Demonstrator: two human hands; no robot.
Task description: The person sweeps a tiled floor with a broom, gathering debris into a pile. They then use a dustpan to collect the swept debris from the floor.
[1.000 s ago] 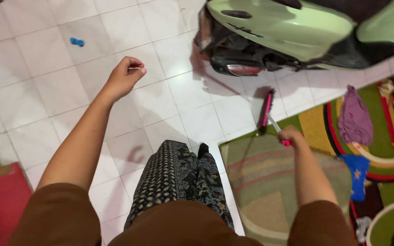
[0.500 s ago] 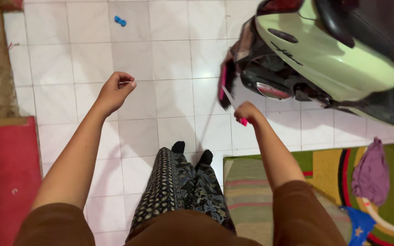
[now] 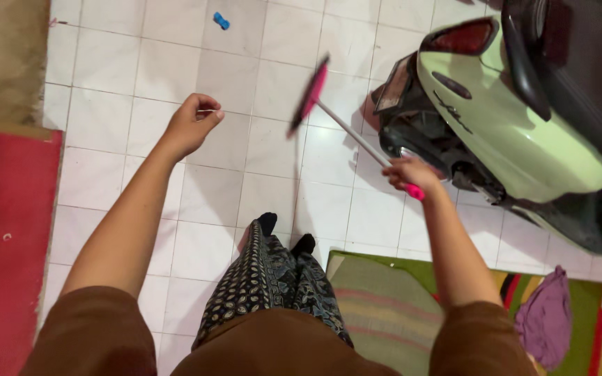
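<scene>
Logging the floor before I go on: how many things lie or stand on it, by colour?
Pink: 1, the broom held in the right hand
Blue: 1, small toy
Red: 1, mat
Green: 1, scooter
Purple: 1, cloth
Multicoloured: 1, rug
Total: 6

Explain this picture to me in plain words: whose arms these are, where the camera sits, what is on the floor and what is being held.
There is no machine here. The single view comes from a camera worn on a person's head, looking down at their own arms and patterned trousers. The right hand grips the pink-ended handle of a pink-headed broom with a thin metal stick, its head out over the white tiled floor. The left hand is loosely closed; whether it pinches anything is too small to tell. A pale green scooter is parked at right. A small blue object, red mat, striped rug and purple cloth lie around.
</scene>
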